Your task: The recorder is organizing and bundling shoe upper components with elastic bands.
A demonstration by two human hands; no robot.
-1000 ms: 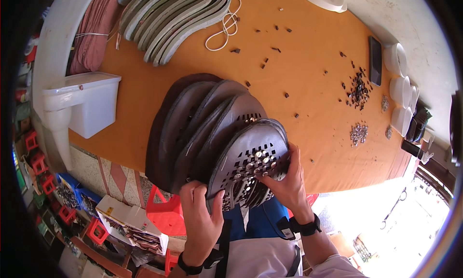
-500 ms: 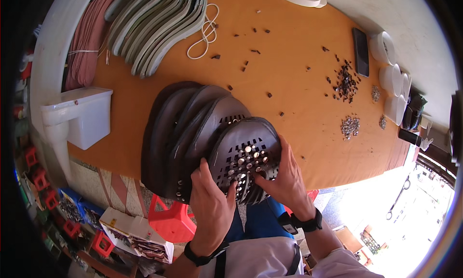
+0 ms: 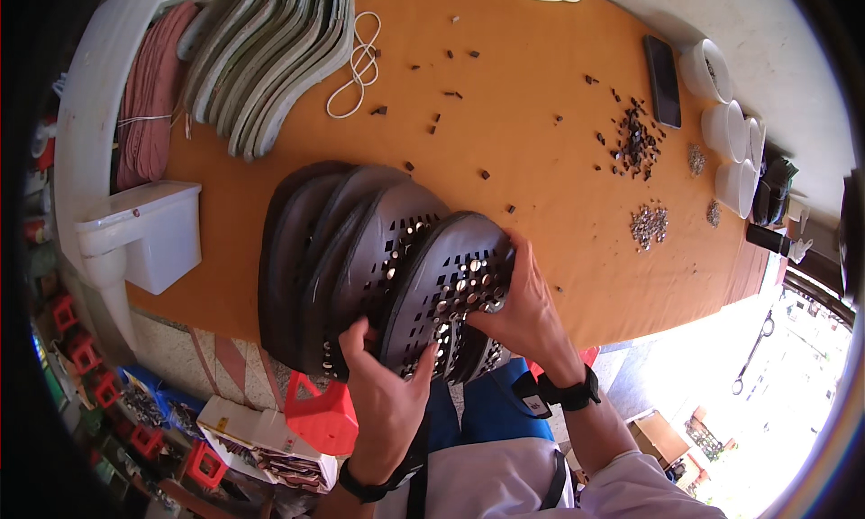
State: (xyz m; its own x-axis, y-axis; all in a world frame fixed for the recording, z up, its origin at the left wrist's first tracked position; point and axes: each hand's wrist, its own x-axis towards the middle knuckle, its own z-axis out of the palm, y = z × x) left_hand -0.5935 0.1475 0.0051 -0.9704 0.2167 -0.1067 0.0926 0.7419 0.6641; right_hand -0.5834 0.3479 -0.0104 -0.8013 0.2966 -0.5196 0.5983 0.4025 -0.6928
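A dark brown, rounded piece (image 3: 431,271), like a slipper upper with square punched holes and shiny metal studs, stands tilted at the table's near edge. My right hand (image 3: 530,314) grips its right edge, thumb on the studded face and fingers behind. My left hand (image 3: 387,397) holds its lower left side between thumb and fingers, some fingertips hidden by the piece. Behind it and to the left leans a row of similar brown uppers (image 3: 302,240), overlapping one another; some also show studs.
On the orange-covered table (image 3: 505,86) lie black bits (image 3: 638,145), silver studs (image 3: 649,224), a phone (image 3: 663,80) and white cups (image 3: 725,130). Grey-green curved pieces (image 3: 270,68), a pink bundle (image 3: 153,95) and a white box (image 3: 167,235) are left. A red stool (image 3: 323,415) stands below.
The front upper has turned and tipped slightly, opening a wider gap to the one behind, whose studs show more. My left hand has shifted a little left and down. The view has moved slightly.
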